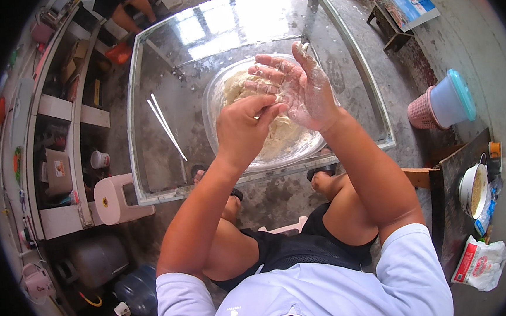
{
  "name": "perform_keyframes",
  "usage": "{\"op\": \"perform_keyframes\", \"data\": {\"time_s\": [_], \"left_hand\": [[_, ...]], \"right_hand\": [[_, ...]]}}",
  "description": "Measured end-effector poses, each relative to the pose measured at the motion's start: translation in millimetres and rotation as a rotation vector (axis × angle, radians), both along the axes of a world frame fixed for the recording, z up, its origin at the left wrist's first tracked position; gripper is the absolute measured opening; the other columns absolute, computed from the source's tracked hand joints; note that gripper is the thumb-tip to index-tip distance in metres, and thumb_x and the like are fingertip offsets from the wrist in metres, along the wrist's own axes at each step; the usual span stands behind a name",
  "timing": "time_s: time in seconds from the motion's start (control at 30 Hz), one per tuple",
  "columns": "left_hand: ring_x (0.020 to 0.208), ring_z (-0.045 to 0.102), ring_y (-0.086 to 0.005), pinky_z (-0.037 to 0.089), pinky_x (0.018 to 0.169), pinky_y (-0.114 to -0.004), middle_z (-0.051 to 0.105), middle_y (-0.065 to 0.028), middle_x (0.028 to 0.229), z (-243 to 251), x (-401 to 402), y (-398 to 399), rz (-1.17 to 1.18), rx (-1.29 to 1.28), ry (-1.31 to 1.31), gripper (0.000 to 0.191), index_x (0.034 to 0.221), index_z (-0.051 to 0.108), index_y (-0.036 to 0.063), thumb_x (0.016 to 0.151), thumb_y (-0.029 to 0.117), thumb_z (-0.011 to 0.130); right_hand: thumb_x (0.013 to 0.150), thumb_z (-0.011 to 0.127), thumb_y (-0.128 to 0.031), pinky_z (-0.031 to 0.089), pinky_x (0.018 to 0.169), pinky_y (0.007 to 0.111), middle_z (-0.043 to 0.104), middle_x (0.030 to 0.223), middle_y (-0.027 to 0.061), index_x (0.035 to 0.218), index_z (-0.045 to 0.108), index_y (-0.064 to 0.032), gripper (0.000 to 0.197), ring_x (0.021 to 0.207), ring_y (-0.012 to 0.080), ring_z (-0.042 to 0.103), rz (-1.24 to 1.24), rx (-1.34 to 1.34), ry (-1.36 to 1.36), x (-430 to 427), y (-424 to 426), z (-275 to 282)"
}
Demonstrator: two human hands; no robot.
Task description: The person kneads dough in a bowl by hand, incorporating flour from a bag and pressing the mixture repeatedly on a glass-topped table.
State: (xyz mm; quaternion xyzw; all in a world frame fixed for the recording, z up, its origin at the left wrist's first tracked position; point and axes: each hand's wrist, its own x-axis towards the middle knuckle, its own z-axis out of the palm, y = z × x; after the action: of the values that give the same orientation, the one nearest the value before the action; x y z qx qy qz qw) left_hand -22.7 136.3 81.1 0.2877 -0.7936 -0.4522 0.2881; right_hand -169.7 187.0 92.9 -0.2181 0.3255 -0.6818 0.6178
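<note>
My right hand [298,86] is held palm up with the fingers apart, smeared with sticky dough and flour. At the heel of that palm, the thumb and forefinger of my left hand [244,123] pinch at a small bit of dough [279,98]. The back of the left hand looks clean. Below both hands a wide clear plastic basin [209,112] holds a rough, pale mass of dough [235,86], with loose flour around it. Part of the dough is hidden behind my hands. The basin rests on a glass-topped table [165,164].
White chopsticks [167,128] lie on the glass to the left. A pink stool [115,199] and shelves [55,105] flank that side. On the right are a lidded bucket [451,98], a small bench [391,25] and an enamel bowl [474,191]. Another person's legs [130,12] show beyond the table.
</note>
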Motion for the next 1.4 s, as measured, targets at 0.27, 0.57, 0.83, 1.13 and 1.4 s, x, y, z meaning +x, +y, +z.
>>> {"op": "perform_keyframes", "data": {"time_s": [0.27,0.57,0.83,1.13,1.4], "left_hand": [[0.075,0.067,-0.0257,0.052,0.066,-0.034,0.070,-0.0064,0.085,3,9,-18,0.145,-0.664,-0.210,0.020,0.100,0.071,0.0091,0.094,0.025,0.060],[0.087,0.062,-0.0231,0.051,0.074,-0.035,0.069,-0.0018,0.096,4,12,-11,0.045,-0.620,-0.286,0.014,0.097,0.072,0.0120,0.090,0.021,0.064],[0.102,0.058,-0.0265,0.049,0.086,-0.037,0.063,-0.0040,0.120,9,11,-11,0.085,-0.653,-0.232,0.023,0.098,0.073,0.0129,0.077,0.020,0.076],[0.129,0.046,-0.0243,0.040,0.104,-0.034,0.049,-0.0180,0.139,-6,11,-19,-0.108,0.481,0.229,0.052,0.128,0.057,-0.0023,0.088,0.027,0.071],[0.117,0.055,-0.0204,0.044,0.097,-0.033,0.059,-0.0134,0.127,-9,20,-32,0.043,0.511,0.118,0.051,0.131,0.052,-0.0048,0.097,0.033,0.058]], "right_hand": [[0.093,0.045,-0.060,0.039,0.104,0.046,0.055,0.131,0.0188,0.135,0.046,-0.0016,0.072,0.123,0.0274,0.051,-0.002,0.119,-0.026,-9,4,-11],[0.101,0.038,-0.046,0.043,0.101,0.038,0.061,0.124,0.0161,0.129,0.053,-0.0002,0.056,0.116,0.0229,0.057,-0.081,0.141,0.060,-5,4,-24],[0.097,0.054,-0.021,0.049,0.080,0.026,0.064,0.107,0.0038,0.117,0.061,-0.0082,0.024,0.094,0.0121,0.060,0.108,0.176,0.189,6,6,-25],[0.094,0.061,-0.013,0.051,0.074,0.025,0.065,0.104,0.0042,0.118,0.059,-0.0055,0.026,0.092,0.0132,0.063,0.059,0.223,0.038,-2,4,-27],[0.095,0.054,-0.015,0.051,0.066,0.027,0.066,0.086,0.0075,0.104,0.064,0.0010,0.021,0.072,0.0129,0.062,-0.181,0.096,0.938,1,-3,-46]]}}
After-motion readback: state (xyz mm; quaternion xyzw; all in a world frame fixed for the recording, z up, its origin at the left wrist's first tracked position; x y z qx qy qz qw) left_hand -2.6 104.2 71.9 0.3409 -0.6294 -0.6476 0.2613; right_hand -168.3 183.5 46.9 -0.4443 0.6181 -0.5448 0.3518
